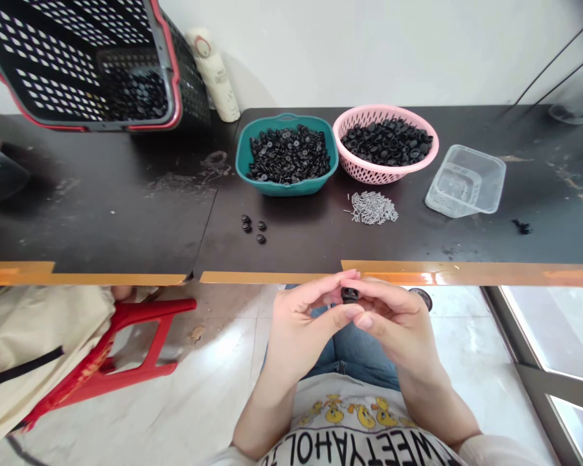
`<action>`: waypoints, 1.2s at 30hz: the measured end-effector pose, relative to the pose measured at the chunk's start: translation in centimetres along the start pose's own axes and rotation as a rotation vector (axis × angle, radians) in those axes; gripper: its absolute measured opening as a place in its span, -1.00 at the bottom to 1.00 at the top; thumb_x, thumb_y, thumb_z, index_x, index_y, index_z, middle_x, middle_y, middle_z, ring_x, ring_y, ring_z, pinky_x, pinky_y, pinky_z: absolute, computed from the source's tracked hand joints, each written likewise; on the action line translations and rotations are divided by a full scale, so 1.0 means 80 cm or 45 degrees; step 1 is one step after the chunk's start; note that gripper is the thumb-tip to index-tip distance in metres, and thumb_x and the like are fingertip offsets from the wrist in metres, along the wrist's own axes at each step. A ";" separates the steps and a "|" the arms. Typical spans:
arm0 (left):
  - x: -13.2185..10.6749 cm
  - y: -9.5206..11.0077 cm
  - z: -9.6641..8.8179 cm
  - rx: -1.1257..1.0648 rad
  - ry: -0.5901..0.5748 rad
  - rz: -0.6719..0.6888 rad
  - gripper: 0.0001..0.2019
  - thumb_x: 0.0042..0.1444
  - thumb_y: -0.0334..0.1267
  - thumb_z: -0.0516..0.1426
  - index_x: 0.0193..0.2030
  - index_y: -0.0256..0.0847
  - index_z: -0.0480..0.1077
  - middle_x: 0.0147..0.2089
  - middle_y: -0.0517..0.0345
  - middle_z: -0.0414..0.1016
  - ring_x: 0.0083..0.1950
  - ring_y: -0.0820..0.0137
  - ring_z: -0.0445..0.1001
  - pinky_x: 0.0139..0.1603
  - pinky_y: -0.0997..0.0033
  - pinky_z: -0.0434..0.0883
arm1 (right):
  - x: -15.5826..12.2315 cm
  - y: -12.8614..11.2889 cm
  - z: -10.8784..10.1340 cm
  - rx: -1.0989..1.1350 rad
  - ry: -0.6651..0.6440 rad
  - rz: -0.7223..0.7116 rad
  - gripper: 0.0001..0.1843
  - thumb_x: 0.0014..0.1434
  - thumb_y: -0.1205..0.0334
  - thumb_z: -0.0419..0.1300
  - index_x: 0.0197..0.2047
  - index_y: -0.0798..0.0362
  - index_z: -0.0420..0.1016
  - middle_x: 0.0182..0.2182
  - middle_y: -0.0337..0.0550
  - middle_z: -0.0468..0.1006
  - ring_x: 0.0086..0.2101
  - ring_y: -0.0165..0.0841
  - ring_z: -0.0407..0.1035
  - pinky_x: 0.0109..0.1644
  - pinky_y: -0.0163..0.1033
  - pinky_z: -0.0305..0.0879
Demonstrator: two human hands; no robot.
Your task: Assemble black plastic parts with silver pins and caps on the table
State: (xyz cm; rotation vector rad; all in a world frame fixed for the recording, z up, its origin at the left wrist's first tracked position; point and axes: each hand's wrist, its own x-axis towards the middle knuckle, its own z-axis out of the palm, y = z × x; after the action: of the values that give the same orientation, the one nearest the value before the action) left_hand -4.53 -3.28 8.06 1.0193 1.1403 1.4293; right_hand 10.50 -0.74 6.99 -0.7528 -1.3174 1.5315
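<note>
A small round black plastic part (pixel 350 296) is held just off the table's front edge, above my lap. My left hand (pixel 307 318) pinches it from one side, thumb and fingers closed. From the other side my right hand (pixel 394 318) also grips it, its thumb beside the left thumb. Fingers cover much of the part, so its full shape is hidden. Beyond the hands lies a loose pile of short silvery pins (pixel 373 208). To its left, several black round pieces (pixel 261 239) rest on the dark table (pixel 291 246).
A teal basin (pixel 286 188) holds black discs; a pink basket (pixel 366 171) holds black caps. Right of them are a clear plastic tub (pixel 490 188) and small black bits (pixel 522 226). A crate (pixel 177 97), a white bottle (pixel 218 81) and a red stool (pixel 150 349) are leftward.
</note>
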 end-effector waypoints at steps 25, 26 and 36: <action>-0.005 0.004 -0.012 0.344 0.020 0.179 -0.76 0.05 -0.25 0.42 -0.11 0.05 0.68 -0.25 0.24 0.71 -0.36 0.44 0.60 -0.26 0.56 0.56 | -0.002 0.009 0.004 -0.065 -0.056 -0.103 -0.62 0.23 0.24 0.40 0.09 -0.30 0.64 -0.14 -0.22 0.71 -0.19 -0.29 0.64 -0.10 -0.25 0.63; -0.004 0.004 -0.011 0.360 0.023 0.179 -0.77 0.05 -0.26 0.42 -0.12 0.04 0.68 -0.26 0.24 0.71 -0.37 0.45 0.59 -0.26 0.57 0.56 | -0.003 0.012 0.004 -0.062 -0.043 -0.106 -0.62 0.23 0.24 0.40 0.09 -0.30 0.64 -0.14 -0.22 0.71 -0.20 -0.31 0.64 -0.12 -0.28 0.62; 0.008 -0.023 -0.010 0.302 -0.017 0.140 -0.75 0.08 -0.38 0.38 -0.12 0.03 0.67 -0.22 0.27 0.72 -0.27 0.43 0.68 -0.15 0.59 0.61 | -0.005 0.033 -0.001 -0.100 0.103 -0.066 -0.67 0.24 0.24 0.40 0.02 -0.36 0.66 -0.20 -0.29 0.72 -0.28 -0.40 0.60 -0.19 -0.37 0.58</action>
State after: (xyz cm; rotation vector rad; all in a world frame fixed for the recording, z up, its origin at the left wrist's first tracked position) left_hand -5.09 -2.64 6.12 1.2723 1.2831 1.3925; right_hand 10.02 -1.02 4.35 -0.8158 -1.3331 1.4007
